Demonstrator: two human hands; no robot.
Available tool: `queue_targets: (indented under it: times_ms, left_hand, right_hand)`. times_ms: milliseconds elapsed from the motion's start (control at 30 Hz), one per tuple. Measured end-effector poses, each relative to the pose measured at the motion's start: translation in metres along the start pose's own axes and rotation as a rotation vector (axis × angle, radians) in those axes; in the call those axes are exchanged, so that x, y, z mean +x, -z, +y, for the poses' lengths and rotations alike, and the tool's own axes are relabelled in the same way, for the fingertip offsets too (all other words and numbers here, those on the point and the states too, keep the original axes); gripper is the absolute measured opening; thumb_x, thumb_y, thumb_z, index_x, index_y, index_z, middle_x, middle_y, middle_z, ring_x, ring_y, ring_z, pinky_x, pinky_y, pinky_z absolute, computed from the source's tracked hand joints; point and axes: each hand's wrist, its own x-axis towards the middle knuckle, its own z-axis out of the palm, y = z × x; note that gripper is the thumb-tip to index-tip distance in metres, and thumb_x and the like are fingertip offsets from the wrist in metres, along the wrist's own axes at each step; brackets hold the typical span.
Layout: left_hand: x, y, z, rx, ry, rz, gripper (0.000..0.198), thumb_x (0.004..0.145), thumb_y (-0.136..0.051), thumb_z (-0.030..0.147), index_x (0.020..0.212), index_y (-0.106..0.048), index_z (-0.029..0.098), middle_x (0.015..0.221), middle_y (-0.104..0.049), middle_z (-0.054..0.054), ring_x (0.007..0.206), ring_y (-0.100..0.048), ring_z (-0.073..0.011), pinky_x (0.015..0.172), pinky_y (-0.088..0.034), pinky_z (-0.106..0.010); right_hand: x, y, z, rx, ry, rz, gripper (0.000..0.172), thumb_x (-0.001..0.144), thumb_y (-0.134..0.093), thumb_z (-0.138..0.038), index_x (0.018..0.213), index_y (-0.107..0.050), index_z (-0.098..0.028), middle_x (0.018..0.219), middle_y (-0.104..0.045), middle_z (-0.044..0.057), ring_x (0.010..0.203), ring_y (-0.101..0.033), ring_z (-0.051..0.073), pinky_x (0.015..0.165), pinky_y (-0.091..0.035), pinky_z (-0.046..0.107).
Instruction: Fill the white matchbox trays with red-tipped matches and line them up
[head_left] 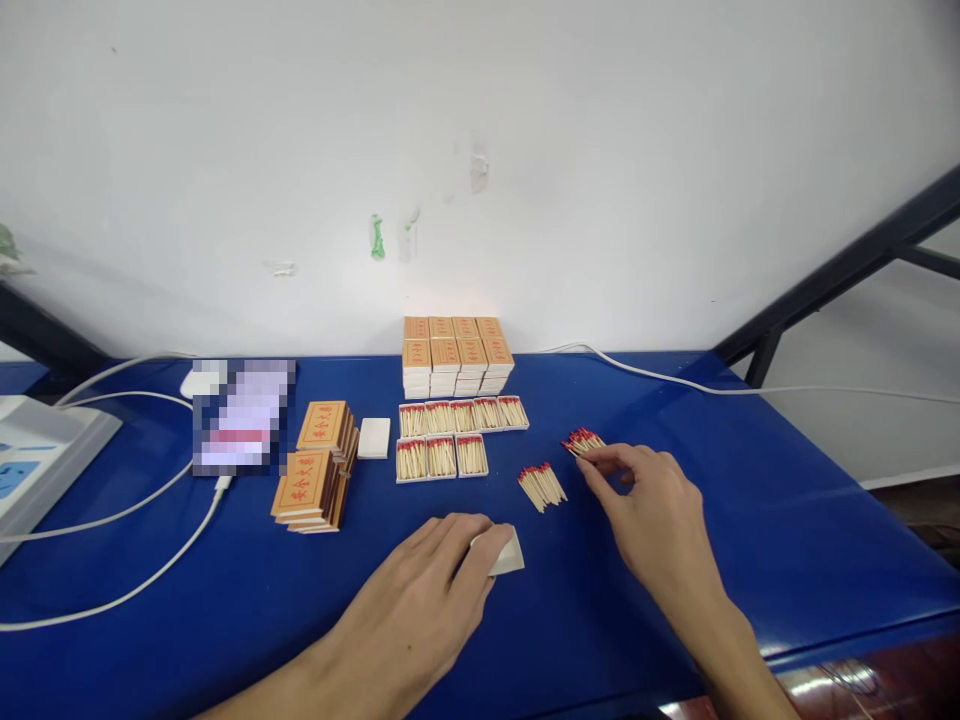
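Note:
My left hand (431, 590) is closed on a small white matchbox tray (511, 556), whose right end shows past the fingers. At the right, my right hand (651, 505) has its thumb and forefinger at a pile of red-headed matches (581, 441); the fingertips partly hide the sticks. Between the hands a second small bunch of matches (543, 487) lies loose. Farther back, two rows of open trays filled with matches (441, 458) stand side by side. Behind them rise stacked orange-topped matchboxes (457, 358).
On the left are stacked orange box sleeves (306, 482), a white tray face down (373, 438), a blurred phone (244, 415), white cables (172, 560) and a power strip (45, 460). A wall (585, 200) borders the blue table (585, 640) behind.

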Motion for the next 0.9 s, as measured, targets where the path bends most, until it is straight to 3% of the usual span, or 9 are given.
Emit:
queue_targets:
  times_ms: [200,333,500,767,900]
  left_hand:
    - [0.002,0.001,0.000,0.002,-0.012,-0.003,0.044,0.112,-0.047,0.006,0.155,-0.054,0.015,0.133,-0.077,-0.015,0.113,-0.083,-0.0305,0.101,-0.072,-0.052]
    - [0.002,0.001,0.000,0.004,-0.020,0.000,0.045,0.111,-0.049,0.005,0.155,-0.054,0.013,0.133,-0.076,-0.016,0.114,-0.082,-0.0318,0.100,-0.072,-0.053]
    - [0.003,0.001,0.000,0.001,-0.024,-0.001,0.044,0.111,-0.050,0.005,0.154,-0.054,0.012,0.132,-0.076,-0.016,0.112,-0.082,-0.0314,0.098,-0.072,-0.052]
    - [0.001,0.001,0.000,0.007,-0.028,0.004,0.045,0.110,-0.049,0.004,0.154,-0.054,0.013,0.132,-0.075,-0.016,0.111,-0.081,-0.0315,0.096,-0.072,-0.052]
    - [0.002,0.001,0.001,0.009,-0.028,0.005,0.044,0.110,-0.049,0.004,0.153,-0.054,0.013,0.131,-0.076,-0.016,0.109,-0.081,-0.0313,0.095,-0.073,-0.053]
  right_hand:
    - [0.002,-0.005,0.000,-0.028,0.036,0.036,0.065,0.110,-0.044,-0.076,0.096,-0.081,-0.024,0.092,-0.077,0.015,0.095,-0.062,0.035,0.081,-0.048,0.048]
    - [-0.004,-0.005,-0.002,-0.011,0.056,-0.010,0.065,0.110,-0.047,-0.076,0.087,-0.080,-0.026,0.091,-0.079,0.013,0.093,-0.064,0.034,0.082,-0.049,0.048]
    - [-0.008,0.000,-0.003,0.014,0.067,-0.060,0.059,0.108,-0.056,-0.076,0.088,-0.085,-0.029,0.090,-0.081,0.008,0.087,-0.068,0.030,0.080,-0.051,0.044]
    - [0.006,0.001,0.008,-0.047,0.075,0.086,0.075,0.110,-0.042,-0.084,0.103,-0.086,-0.023,0.095,-0.079,0.013,0.093,-0.062,0.034,0.079,-0.048,0.047]
    - [0.008,-0.006,0.010,-0.069,0.113,0.094,0.074,0.112,-0.039,-0.081,0.102,-0.084,-0.022,0.096,-0.078,0.014,0.095,-0.060,0.034,0.081,-0.049,0.049]
